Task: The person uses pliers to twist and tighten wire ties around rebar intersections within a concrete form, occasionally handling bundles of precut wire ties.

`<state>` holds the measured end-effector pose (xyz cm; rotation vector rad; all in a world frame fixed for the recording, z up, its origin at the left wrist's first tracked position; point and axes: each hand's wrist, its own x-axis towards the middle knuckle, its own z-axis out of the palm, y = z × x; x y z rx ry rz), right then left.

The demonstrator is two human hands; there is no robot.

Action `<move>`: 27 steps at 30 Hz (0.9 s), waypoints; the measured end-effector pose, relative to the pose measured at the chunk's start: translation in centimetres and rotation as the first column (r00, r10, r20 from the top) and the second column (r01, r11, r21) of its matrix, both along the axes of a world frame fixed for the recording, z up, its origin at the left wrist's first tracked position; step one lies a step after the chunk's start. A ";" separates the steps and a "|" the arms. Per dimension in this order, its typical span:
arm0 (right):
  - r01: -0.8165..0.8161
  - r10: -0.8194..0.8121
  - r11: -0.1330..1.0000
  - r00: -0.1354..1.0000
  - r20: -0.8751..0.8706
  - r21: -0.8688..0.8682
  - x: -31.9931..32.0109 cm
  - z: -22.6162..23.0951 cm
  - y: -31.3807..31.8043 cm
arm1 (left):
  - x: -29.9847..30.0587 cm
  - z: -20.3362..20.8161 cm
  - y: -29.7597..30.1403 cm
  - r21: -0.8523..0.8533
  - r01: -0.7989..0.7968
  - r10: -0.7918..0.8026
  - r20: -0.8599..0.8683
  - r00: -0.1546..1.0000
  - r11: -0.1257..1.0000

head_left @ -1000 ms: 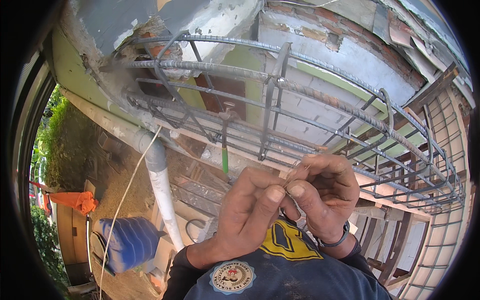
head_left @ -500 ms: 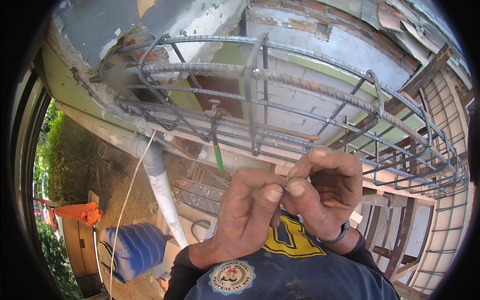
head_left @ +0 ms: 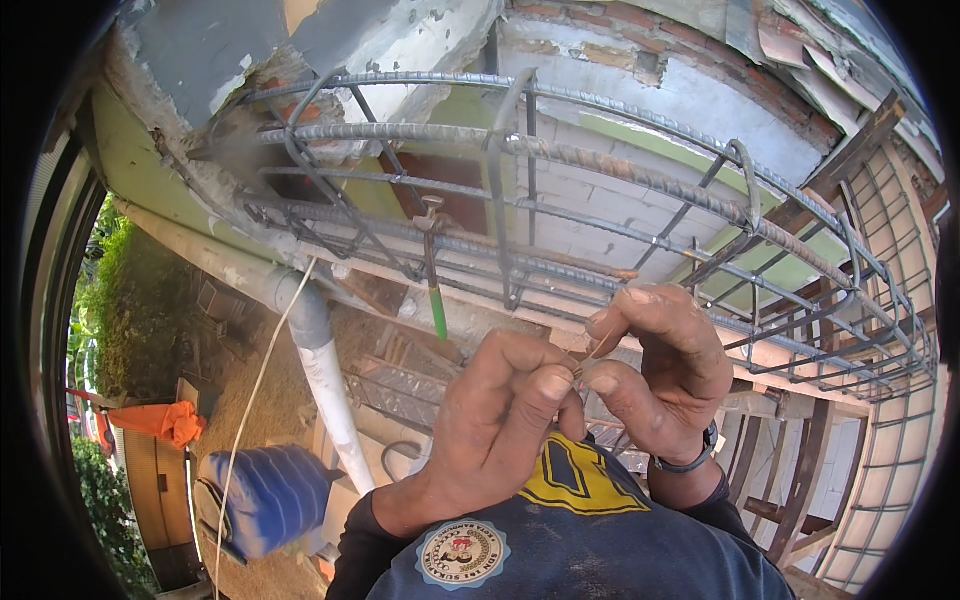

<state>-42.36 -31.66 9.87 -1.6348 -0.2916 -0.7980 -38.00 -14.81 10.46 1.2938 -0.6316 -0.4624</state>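
My left hand [head_left: 490, 425] and my right hand [head_left: 655, 375] meet in front of my chest, fingertips pinched together on a thin piece of tie wire [head_left: 592, 352] held between them. Just above the hands runs a long steel rebar cage [head_left: 560, 160] with ribbed bars and bent stirrups, stretching from upper left to the right edge. A tool with a green handle [head_left: 436, 300] hangs from a lower bar of the cage, left of my hands. A dark band sits on my right wrist.
A white plastic pipe [head_left: 325, 380] drops down on the left beside a taut string [head_left: 255, 400]. Below lie a blue sack [head_left: 265, 495] and an orange cloth [head_left: 160, 420]. Behind the cage are a brick wall [head_left: 640, 50], a concrete block and wooden formwork [head_left: 800, 440].
The view has shifted so the cage and the hanging green-handled tool sit further right and lower. Both hands have risen a little and stay pinched together on the wire.
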 end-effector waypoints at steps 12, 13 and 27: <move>0.081 -0.081 0.989 0.997 0.006 -0.125 -0.7 -0.6 -0.7 | -0.2 -0.6 -1.5 -0.052 -0.004 0.004 0.007 1.000 0.999; 0.087 -0.079 0.971 0.996 0.045 -0.224 -0.7 -0.8 -1.4 | -0.1 -0.5 -1.5 -0.037 0.013 -0.013 -0.001 1.000 0.999; 0.076 -0.078 0.954 0.997 0.005 -0.292 -0.7 -1.5 -1.7 | 1.3 0.1 -0.8 0.181 0.081 -0.110 0.158 0.981 0.980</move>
